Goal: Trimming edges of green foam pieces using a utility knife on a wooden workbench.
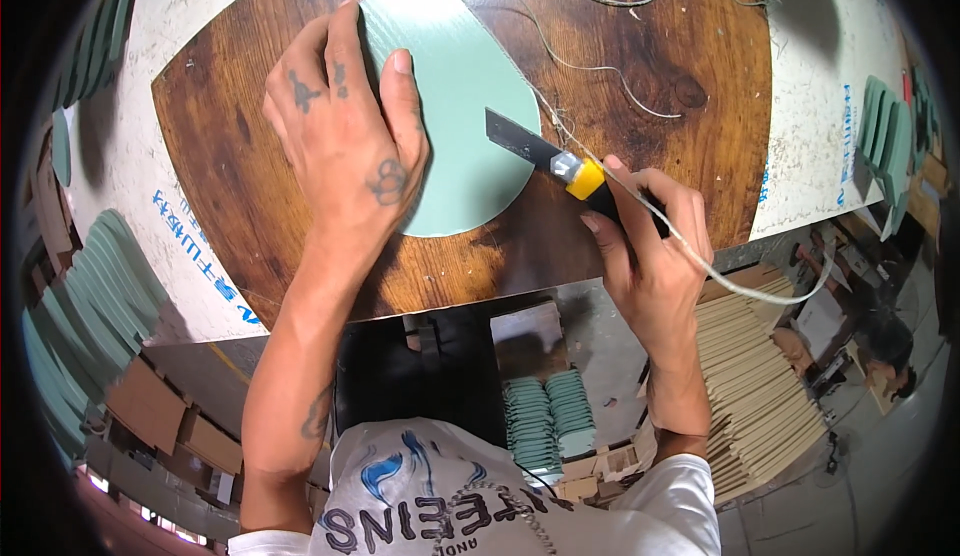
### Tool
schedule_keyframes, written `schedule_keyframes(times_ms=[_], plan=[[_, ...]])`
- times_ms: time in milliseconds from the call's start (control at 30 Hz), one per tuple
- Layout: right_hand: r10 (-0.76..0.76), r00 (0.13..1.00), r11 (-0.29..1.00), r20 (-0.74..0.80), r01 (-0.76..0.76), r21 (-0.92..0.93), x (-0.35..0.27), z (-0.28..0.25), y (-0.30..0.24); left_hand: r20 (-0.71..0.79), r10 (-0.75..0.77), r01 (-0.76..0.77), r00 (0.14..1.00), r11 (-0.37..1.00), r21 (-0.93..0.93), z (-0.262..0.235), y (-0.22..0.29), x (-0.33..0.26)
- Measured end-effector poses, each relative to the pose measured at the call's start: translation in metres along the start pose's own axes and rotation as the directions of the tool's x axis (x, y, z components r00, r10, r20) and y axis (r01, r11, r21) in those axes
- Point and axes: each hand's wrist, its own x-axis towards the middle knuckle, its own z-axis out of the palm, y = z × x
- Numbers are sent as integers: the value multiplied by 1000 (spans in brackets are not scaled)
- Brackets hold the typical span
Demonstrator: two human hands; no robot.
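Note:
A pale green rounded board (465,146) lies on the brown wood-grain sheet. My left hand (350,141) holds its left side, thumb on the green face and fingers along the edge. That edge is largely hidden under the hand. My right hand (655,231) is closed around a utility knife (585,178) with a black and yellow body. Its wide dark blade reaches over the board's right edge; whether it touches the surface I cannot tell. From beside that edge, a thin pale strip (745,290) runs across my right hand and loops out to the right.
More thin strips (650,1) curl at the far side of the wood-grain sheet (660,86). White printed sheeting (815,126) surrounds it. Stacked green boards (105,276) stand at left, others (885,141) at right. Below the table edge are beige stacked panels (750,386) and cardboard (145,406).

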Motion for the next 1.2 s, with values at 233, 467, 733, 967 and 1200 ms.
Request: schedule_keyframes(times_ms=[233,467,733,967,1200], plan=[[-59,996,997,-66,55,-56,26,4,11,13,34,-34,999,999,3,-3,-2,1],[-118,991,989,-60,111,-99,34,7,17,-15,80,-81,997,990,-112,-5,-4,3],[-169,980,983,-107,160,-87,74,20,9,38,93,-85,995,982,-171,-13,-6,4],[-254,959,966,-128,243,-90,124,35,-4,55,43,-30,998,974,-223,-14,-4,5],[-255,947,958,-195,220,-185,184,52,-1,98,155,-116,983,940,-322,-14,0,-1]])
